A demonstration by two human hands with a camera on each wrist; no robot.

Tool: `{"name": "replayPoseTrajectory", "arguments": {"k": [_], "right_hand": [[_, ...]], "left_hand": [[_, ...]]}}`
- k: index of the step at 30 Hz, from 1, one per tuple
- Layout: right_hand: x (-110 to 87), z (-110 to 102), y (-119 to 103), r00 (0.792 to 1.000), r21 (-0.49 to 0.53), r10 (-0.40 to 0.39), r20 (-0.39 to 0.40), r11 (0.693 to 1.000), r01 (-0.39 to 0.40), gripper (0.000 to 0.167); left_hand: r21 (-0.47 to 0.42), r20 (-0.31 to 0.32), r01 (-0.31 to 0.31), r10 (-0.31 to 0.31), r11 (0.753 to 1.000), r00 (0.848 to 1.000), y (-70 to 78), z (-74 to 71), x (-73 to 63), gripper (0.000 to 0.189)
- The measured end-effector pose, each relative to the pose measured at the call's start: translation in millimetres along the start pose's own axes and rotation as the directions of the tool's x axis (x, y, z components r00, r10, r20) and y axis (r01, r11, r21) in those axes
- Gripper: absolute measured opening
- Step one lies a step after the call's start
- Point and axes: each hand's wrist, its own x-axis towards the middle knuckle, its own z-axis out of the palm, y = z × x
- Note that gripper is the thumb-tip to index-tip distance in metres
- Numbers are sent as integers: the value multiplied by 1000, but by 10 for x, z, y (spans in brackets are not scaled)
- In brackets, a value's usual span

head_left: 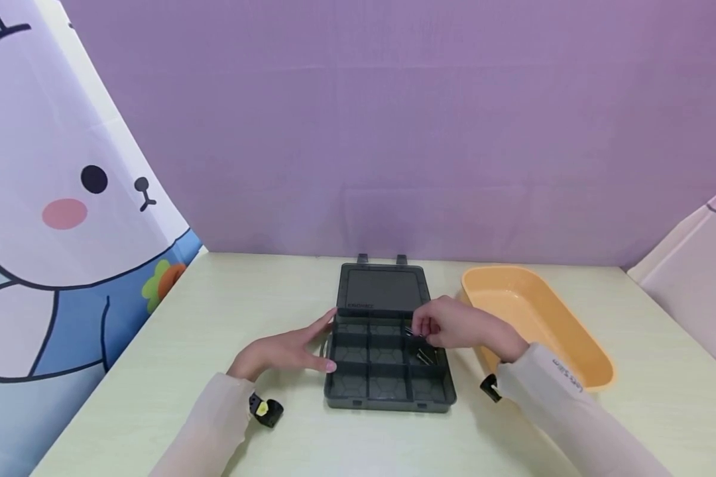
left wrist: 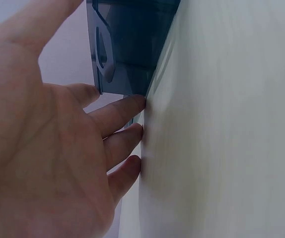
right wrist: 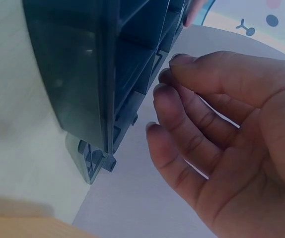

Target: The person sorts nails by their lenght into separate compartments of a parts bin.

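Observation:
A dark translucent compartment box (head_left: 388,405) lies on the table with its lid (head_left: 384,289) folded back. Spread along its left side is my left hand (head_left: 289,349), thumb at the rim and fingers extended by the far corner. In the left wrist view its fingertips (left wrist: 138,103) reach beside the box. Over the right column hovers my right hand (head_left: 453,322), fingers bent and thumb close to the index finger. Small metal screw-like pieces (head_left: 425,358) lie in the middle right compartment. Another metal piece (head_left: 409,331) shows right at the fingertips; I cannot tell whether they hold it.
An orange-yellow tray (head_left: 573,324) stands right of the box, partly behind my right forearm. A purple cloth (head_left: 394,132) hangs behind the table (head_left: 262,285). Cloth with a cartoon animal print (head_left: 65,172) covers the left side.

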Motion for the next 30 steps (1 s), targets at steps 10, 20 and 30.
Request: {"name": "replayPoseTrajectory", "arguments": {"k": [10,20,30], "right_hand": [[-22,-76,-9,1000,-9,-25,3,1000,25,18],[-113,-182,53,1000,-104,12,-21,994,-14,20],[-248,-308,109,999,-112,16,-37,993,-20,20]], "left_hand": [[-6,6,-6,6,1000,1000,0,-19,0,107],[-18,10,-5,5,1000,1000,8,-3,3,107],[-20,11,-6,6,1000,1000,18,-26,-12,107]]}}
